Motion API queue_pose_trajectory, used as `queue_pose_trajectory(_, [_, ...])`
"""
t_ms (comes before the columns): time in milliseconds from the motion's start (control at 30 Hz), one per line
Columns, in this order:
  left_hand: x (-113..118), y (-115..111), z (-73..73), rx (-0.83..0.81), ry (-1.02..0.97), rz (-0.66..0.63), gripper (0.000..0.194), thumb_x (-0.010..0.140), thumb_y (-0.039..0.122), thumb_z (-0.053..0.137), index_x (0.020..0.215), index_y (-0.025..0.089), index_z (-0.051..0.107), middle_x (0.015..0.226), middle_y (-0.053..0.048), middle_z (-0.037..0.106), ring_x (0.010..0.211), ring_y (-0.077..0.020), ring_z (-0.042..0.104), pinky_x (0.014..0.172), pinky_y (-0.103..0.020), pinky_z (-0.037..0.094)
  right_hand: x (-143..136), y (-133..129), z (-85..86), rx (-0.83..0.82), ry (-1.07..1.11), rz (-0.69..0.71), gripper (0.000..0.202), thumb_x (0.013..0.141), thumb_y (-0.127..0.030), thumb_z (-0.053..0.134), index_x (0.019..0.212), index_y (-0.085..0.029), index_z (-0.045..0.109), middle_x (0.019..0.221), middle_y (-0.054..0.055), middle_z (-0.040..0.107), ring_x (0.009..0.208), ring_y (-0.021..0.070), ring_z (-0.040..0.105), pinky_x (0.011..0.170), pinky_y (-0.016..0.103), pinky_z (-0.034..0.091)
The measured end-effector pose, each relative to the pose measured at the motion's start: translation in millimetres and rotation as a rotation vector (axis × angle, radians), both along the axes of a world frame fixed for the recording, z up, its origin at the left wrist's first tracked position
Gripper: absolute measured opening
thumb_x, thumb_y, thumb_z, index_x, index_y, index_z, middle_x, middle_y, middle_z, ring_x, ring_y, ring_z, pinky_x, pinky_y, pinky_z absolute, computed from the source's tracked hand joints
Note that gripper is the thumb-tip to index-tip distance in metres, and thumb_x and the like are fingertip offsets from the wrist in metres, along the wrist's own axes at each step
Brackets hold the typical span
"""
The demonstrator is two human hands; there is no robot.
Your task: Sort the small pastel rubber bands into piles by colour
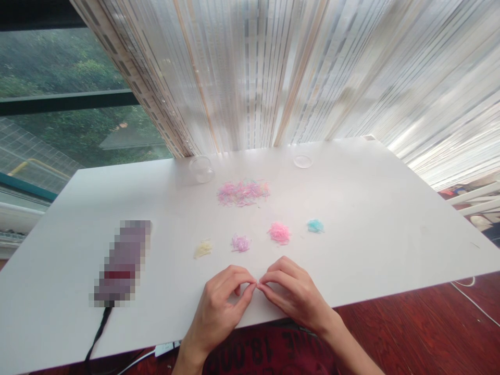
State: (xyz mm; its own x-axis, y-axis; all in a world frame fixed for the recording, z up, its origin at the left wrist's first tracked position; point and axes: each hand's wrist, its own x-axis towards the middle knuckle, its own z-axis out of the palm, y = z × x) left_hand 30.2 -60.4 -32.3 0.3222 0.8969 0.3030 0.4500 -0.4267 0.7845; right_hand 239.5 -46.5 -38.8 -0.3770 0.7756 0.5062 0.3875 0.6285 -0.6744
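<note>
My left hand (228, 294) and my right hand (291, 289) meet fingertip to fingertip just above the table's near edge. Each is closed in a pinch, thumb against fingers; whatever lies between the tips is too small to make out. Beyond them, small piles of thin little strips lie in a row: pale yellow (203, 249), lilac (240, 242), pink (279, 233) and light blue (315, 226). Farther back spreads a larger pile of mixed-colour strips (244, 192), mostly pink and lilac.
At the white table's (375, 208) back edge are a clear round container (202, 170) and a clear round lid-like disc (303, 162). A blurred-out oblong object (123, 260) with a black cord (99, 330) lies at left. A striped curtain (250, 73) hangs behind.
</note>
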Motion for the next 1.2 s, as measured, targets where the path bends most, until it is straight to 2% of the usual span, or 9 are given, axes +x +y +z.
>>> queue_pose_trajectory(533, [-3.1, -1.3, -2.6, -0.078, 0.014, 0.005, 0.012, 0.105, 0.024, 0.058, 0.096, 0.022, 0.066, 0.092, -0.003, 0.075, 0.077, -0.0164, 0.068, 0.073, -0.027, 0.054, -0.7, -0.7, 0.5, -0.007, -0.039, -0.012, 0.009, 0.102, -0.019, 0.063, 0.098, -0.021, 0.071, 0.084, 0.006, 0.069, 0.075, 0.0181, 0.064, 0.065, 0.029, 0.055])
queue_pose_trajectory(733, [-2.1, -2.2, -3.6, -0.041, 0.055, 0.032, 0.016, 0.106, 0.026, 0.056, 0.097, 0.022, 0.067, 0.086, -0.003, 0.074, 0.072, -0.0162, 0.066, 0.068, -0.026, 0.052, 0.7, -0.8, 2.7, -0.074, 0.020, -0.010, 0.008, 0.101, -0.019, 0.064, 0.099, -0.021, 0.071, 0.086, 0.005, 0.068, 0.077, 0.0177, 0.066, 0.069, 0.028, 0.057])
queue_pose_trajectory(1033, [-2.6, 0.0, 2.1, 0.027, 0.135, 0.022, 0.013, 0.105, 0.023, 0.056, 0.100, 0.021, 0.068, 0.089, -0.003, 0.075, 0.076, -0.0169, 0.069, 0.070, -0.026, 0.055, 1.5, -0.2, 1.5, -0.201, 0.074, -0.022, 0.008, 0.099, -0.020, 0.066, 0.094, -0.022, 0.073, 0.086, 0.004, 0.068, 0.077, 0.0163, 0.066, 0.070, 0.027, 0.056])
queue_pose_trajectory(1200, [-3.2, -1.0, 5.8, 0.012, 0.175, 0.013, 0.015, 0.106, 0.024, 0.055, 0.100, 0.021, 0.068, 0.088, -0.004, 0.075, 0.072, -0.0166, 0.069, 0.069, -0.027, 0.056, 2.2, -0.1, 0.9, -0.220, 0.098, -0.020, 0.008, 0.099, -0.021, 0.066, 0.094, -0.022, 0.073, 0.085, 0.004, 0.069, 0.077, 0.0163, 0.066, 0.070, 0.027, 0.056])
